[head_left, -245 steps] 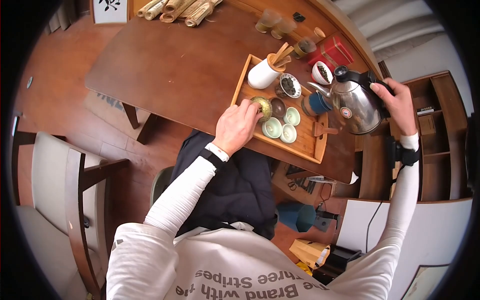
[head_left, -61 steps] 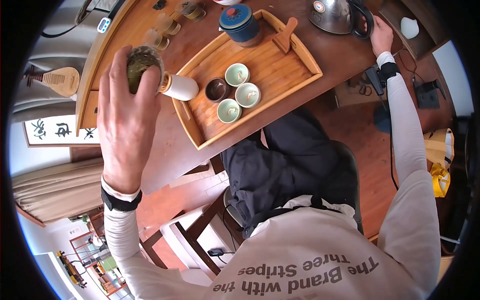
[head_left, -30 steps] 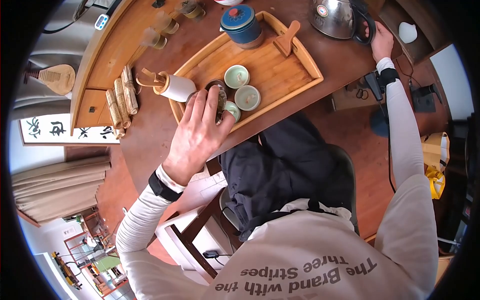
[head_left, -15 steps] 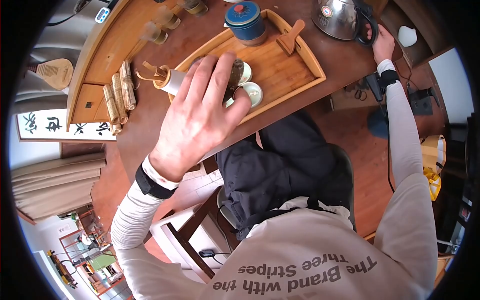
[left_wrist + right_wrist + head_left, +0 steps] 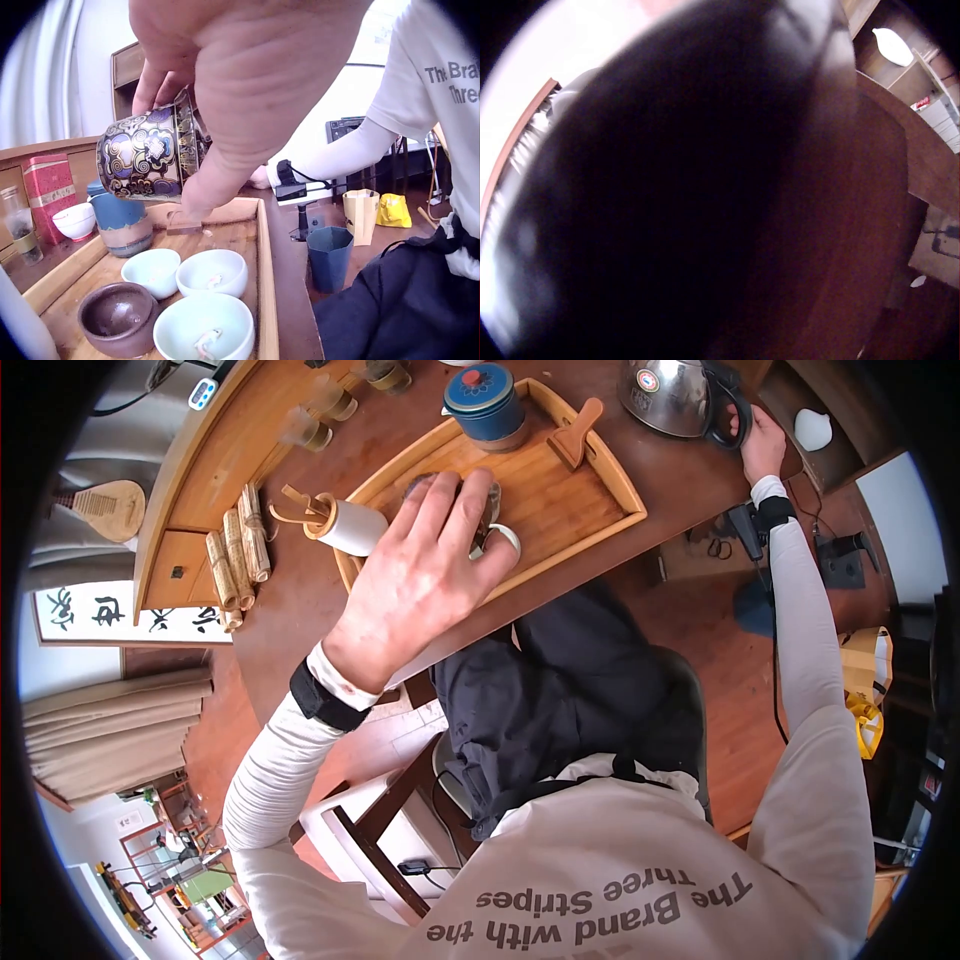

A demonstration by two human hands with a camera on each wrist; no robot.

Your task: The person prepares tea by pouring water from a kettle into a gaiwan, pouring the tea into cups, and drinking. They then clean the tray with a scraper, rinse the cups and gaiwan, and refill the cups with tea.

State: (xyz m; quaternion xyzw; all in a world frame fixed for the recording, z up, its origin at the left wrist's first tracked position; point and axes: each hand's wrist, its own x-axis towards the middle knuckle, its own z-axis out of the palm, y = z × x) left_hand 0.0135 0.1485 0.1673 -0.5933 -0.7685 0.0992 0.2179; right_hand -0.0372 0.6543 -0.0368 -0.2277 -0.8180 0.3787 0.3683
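My left hand (image 5: 415, 585) grips a dark cup (image 5: 142, 157) with a blue, white and gold pattern. The left wrist view shows it lying almost on its side above the small cups. Below it are a pale green cup (image 5: 152, 271), a second green cup (image 5: 212, 271), a third green cup (image 5: 204, 330) with a little fish figure inside, and a dark brown cup (image 5: 116, 322). In the head view the hand hides most of these. My right hand (image 5: 763, 448) holds the black handle of a steel kettle (image 5: 665, 400), which stands right of the tray.
A curved wooden tray (image 5: 570, 525) bears a blue lidded pot (image 5: 484, 410), a wooden scoop (image 5: 575, 435) and a white tool holder (image 5: 355, 527). Behind stand several glasses (image 5: 310, 430). Bundled scrolls (image 5: 240, 550) lie at the left. A dark blurred shape fills most of the right wrist view.
The kettle, raised in my right hand in the oldest frame, now rests on the table. My left hand brought the patterned cup from the far left to over the small cups and tilted it.
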